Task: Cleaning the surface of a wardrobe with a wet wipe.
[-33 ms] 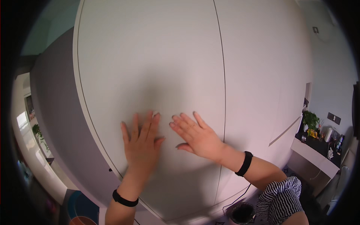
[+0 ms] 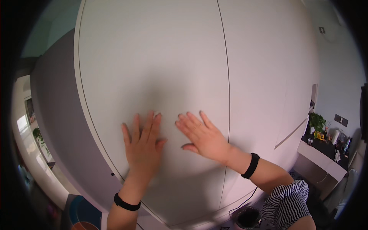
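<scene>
A tall white cabinet door [image 2: 172,46] fills the middle of the head view. Against its lower half my left hand [image 2: 145,147] lies flat, fingers spread and pointing up. A small white scrap [image 2: 157,114] shows at its index fingertip; its kind is too small to tell. To the right, my right hand [image 2: 205,138] is laid out flat too, fingers stretched toward the upper left, thumb apart. It shows nothing in it. A gap of bare door separates the two hands. Each wrist wears a black band.
Beyond a dark vertical seam, a second white panel [image 2: 264,69] continues rightward. A grey side wall [image 2: 57,84] borders the left. At the floor stands a bin with a dark liner [image 2: 248,218]. Far right, a desk [image 2: 322,159] carries a green plant [image 2: 317,122] and small items.
My left hand has shifted slightly left and up along the door. My right hand has shifted slightly right, and both stay flat.
</scene>
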Available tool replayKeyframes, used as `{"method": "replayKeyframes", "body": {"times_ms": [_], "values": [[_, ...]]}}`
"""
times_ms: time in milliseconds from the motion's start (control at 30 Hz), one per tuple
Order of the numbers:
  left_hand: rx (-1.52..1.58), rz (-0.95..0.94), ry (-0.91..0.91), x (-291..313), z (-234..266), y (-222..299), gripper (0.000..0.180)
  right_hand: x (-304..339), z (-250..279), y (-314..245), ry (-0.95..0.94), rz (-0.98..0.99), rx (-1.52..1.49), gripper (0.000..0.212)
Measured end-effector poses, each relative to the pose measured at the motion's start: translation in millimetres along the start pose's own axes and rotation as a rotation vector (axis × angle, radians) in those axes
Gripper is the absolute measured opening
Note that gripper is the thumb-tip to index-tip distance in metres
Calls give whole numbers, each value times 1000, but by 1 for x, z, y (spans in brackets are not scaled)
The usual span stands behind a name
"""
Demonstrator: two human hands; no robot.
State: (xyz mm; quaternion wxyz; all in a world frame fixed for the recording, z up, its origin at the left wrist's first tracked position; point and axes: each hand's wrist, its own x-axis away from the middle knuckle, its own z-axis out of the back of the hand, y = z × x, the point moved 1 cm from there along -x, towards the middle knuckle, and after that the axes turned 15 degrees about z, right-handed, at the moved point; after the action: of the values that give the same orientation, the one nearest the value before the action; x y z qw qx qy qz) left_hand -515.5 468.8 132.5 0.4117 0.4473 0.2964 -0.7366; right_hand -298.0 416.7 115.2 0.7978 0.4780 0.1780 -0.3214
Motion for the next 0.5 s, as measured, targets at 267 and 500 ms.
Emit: {"method": "replayKeyframes", "body": {"times_ms": [267,500], "values": [[-35,33,146,-48,18,-9,72,-37,35,77,207,-268,158,83],[-58,75,124,-31,6,-18,71,9,16,84,266,-548,210,82]]}}
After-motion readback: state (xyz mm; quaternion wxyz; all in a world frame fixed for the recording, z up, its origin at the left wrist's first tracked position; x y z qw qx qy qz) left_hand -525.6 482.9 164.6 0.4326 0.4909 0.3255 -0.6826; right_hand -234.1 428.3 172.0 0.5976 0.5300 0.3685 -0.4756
